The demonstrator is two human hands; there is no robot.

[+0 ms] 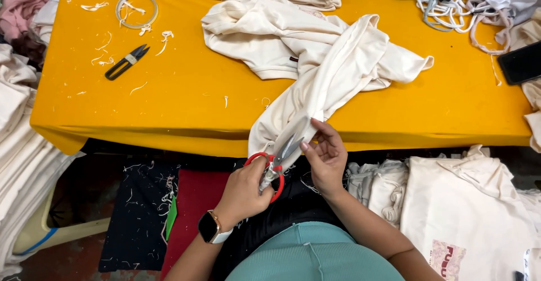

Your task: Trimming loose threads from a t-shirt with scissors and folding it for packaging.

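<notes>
Left hand point(243, 191): closed on the red-handled scissors point(274, 165), blades parted | Right hand point(327, 157): pinches the cream garment point(321, 67) at its hanging end | Garment: draped over the near edge of the yellow table point(186, 101) | Black snips point(126, 62): on the table, well left of garment | Cut point: probably a thread, unclear.

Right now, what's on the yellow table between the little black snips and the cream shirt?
In the head view, only bare yellow tabletop with scattered thread scraps lies between the black snips and the cream garment.

Red-handled scissors point(277, 160) at cream garment point(315, 84)
</notes>
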